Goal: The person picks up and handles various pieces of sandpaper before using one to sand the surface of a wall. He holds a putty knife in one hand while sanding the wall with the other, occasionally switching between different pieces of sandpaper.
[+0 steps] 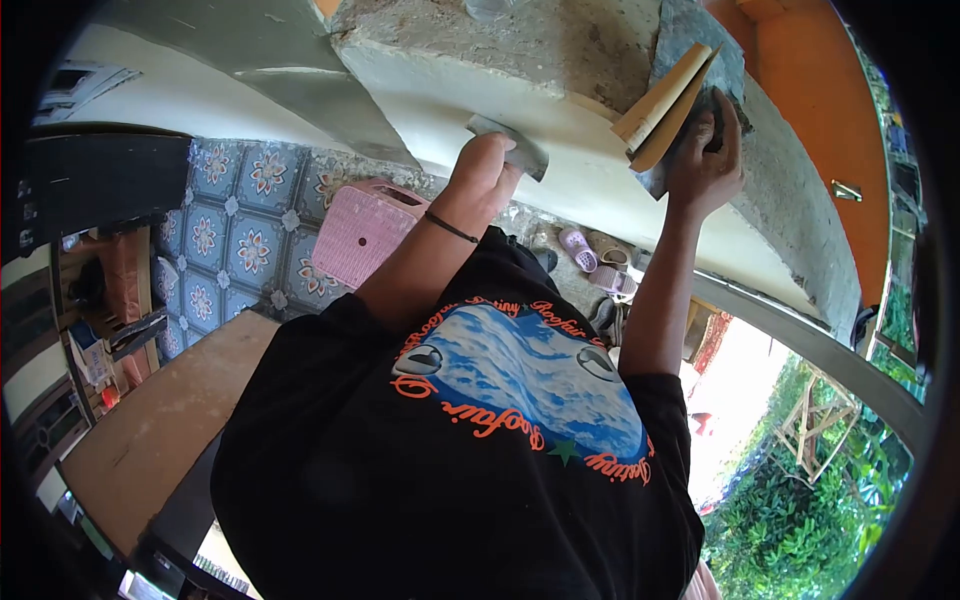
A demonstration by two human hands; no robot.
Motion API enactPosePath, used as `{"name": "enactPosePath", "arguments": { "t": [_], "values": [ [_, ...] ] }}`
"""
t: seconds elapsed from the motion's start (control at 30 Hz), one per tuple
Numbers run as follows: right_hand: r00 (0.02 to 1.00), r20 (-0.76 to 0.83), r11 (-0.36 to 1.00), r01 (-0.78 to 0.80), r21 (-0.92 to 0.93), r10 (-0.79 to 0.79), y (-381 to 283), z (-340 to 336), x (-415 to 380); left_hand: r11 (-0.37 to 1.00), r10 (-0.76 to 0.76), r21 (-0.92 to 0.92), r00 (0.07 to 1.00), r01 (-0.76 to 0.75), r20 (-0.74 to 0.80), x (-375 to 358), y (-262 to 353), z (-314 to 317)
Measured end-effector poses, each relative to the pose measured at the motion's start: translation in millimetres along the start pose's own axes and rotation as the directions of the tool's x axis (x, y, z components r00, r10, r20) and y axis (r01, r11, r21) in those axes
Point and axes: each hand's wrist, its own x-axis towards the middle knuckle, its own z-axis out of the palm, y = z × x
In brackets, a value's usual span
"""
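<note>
At the far left, a black boxy item [90, 185] was cut off by the dark lens rim, so what it was could not be told. Nearer, a brown tabletop [170, 410] ran partly behind the person's black shirt [430, 520]. Beyond it lay blue patterned floor tiles [240, 215], on which a pink plastic piece [365, 235] with a slotted handle stood, one corner hidden by the left forearm.

Right of that, the left hand [485, 170], with a black band at the wrist, had its fingers clenched on a grey metal blade [530, 158]. The blade lay at the pale wall face [420, 95], below a rough grey ledge; the hand covered its middle, and whether its whole edge touched the wall could not be told. Near the wall's foot, purple clogs [577, 250] sat among darker footwear, partly masked by the shirt.

Farther right, the right hand [708, 165] was grasping a grey plate [690, 30] over the ledge, its fingers curled at the plate's right side, the exact grip in shadow. A folded tan strip [670, 100] stood against the plate, hiding part of it. At the far right were an orange panel [805, 90], cropped by the rim, and, nearer, bright greenery [790, 530].
</note>
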Motion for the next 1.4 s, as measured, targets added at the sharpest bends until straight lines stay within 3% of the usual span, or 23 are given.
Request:
{"name": "enactPosePath", "arguments": {
  "t": [0.07, 0.37, 0.47, 0.53, 0.6, 0.63, 0.73, 0.77, 0.87, 0.93, 1.0, 1.07, 1.13, 1.27, 1.33, 1.4],
  "values": [
    [0.997, -0.040, 0.998, 0.065, -0.011, -0.065, 2, 1, 1, 0.996, -0.037, 0.088, 0.988, 0.024, 0.152, 19, 1, -19],
    [0.996, -0.071, 0.998, 0.061, 0.032, -0.059, 6, 3, 0, 0.985, -0.065, 0.162, 0.997, 0.058, 0.038, 18, -5, -20],
    [0.998, -0.051, 0.999, 0.044, -0.027, -0.045, 6, 1, -1, 0.991, -0.065, 0.114, 0.998, 0.066, -0.014, 26, -3, -21],
    [0.990, -0.103, 0.995, 0.098, -0.010, -0.098, 13, 9, 4, 0.995, -0.065, 0.084, 0.996, 0.060, 0.057, 22, 1, -8],
    [0.994, -0.088, 0.998, 0.069, 0.000, -0.069, 11, 4, -1, 0.988, -0.117, 0.104, 0.992, 0.112, 0.042, 2, 6, -2],
    [0.997, -0.071, 0.999, 0.038, 0.007, -0.038, 9, 3, -2, 0.970, -0.112, 0.212, 0.993, 0.115, -0.025, -6, 10, 5],
    [0.998, -0.055, 1.000, 0.012, -0.026, -0.014, 9, 3, -2, 0.933, -0.210, 0.285, 0.975, 0.221, -0.069, 20, 11, -12],
    [0.998, -0.059, 1.000, 0.013, -0.028, -0.014, 11, 5, -1, 0.954, -0.185, 0.252, 0.981, 0.164, 0.059, 20, 8, -16],
    [0.993, -0.094, 0.997, 0.075, -0.005, -0.076, 11, 4, -4, 0.974, -0.163, 0.166, 0.985, 0.152, 0.051, 5, 8, -6],
    [0.999, -0.022, 0.999, -0.030, -0.042, 0.029, -1, -1, -1, 0.964, -0.195, 0.188, 0.981, 0.190, 0.008, 9, 10, -4],
    [0.998, -0.057, 0.999, 0.012, -0.033, -0.014, 2, 2, -1, 0.937, -0.169, 0.306, 0.985, 0.166, -0.015, 35, -2, -24],
    [0.994, -0.093, 0.998, 0.056, -0.024, -0.058, 2, 2, 0, 0.931, -0.220, 0.297, 0.975, 0.212, -0.006, 28, -8, -15],
    [0.998, -0.045, 0.999, 0.049, -0.015, -0.049, 1, 0, 0, 0.960, -0.231, 0.188, 0.965, 0.206, 0.122, 7, -15, 6],
    [0.998, 0.025, 0.998, -0.064, 0.001, 0.064, -2, -2, 1, 0.947, -0.281, 0.189, 0.954, 0.259, 0.103, 13, -23, 5],
    [0.994, -0.079, 0.997, 0.077, -0.017, -0.078, 3, 1, -1, 0.938, -0.288, 0.221, 0.956, 0.267, 0.066, 21, -28, 0],
    [0.991, -0.091, 0.995, 0.096, -0.017, -0.097, 5, 2, 1, 0.950, -0.285, 0.169, 0.951, 0.263, 0.123, 6, -27, 14]
  ]
}}
